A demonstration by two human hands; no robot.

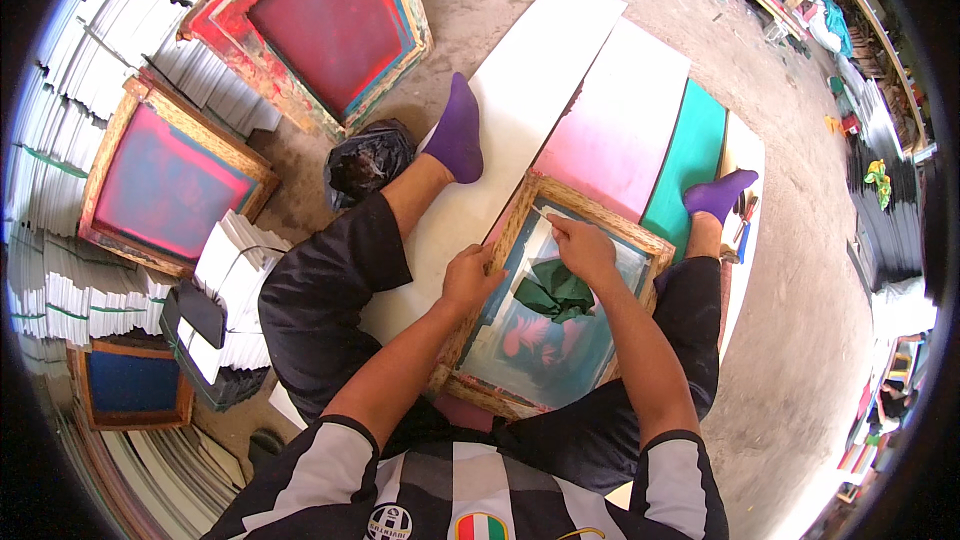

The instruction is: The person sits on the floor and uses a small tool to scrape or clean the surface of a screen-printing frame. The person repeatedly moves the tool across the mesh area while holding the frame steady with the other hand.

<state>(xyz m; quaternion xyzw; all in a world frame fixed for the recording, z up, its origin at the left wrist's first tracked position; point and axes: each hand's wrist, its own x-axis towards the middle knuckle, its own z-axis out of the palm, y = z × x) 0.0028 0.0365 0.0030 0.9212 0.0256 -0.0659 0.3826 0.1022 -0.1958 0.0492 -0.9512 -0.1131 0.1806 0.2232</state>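
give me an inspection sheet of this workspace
surface: bare concrete floor with long white, pink and green boards laid on it
job's things: wooden screen frame on the lap, green cloth on its mesh
clutter: black bag, stacked white sheets, three more frames
hands: left hand on the frame's edge; right hand pinches a thin stick
cables: nothing seen
surroundings: piled goods at right

Screen frame [600,212] under hands: raw wood, rough, paint-stained; mesh inside thin, matt, tinted pale blue with pink patches. Green rag [553,292] on mesh: soft crumpled cloth. Boards [620,120] beneath: smooth, matt, white, pink, teal. Black bag [365,162], far left: glossy wrinkled plastic. Stacked sheets [235,255], left: white paper. Floor [800,270]: rough dusty concrete.
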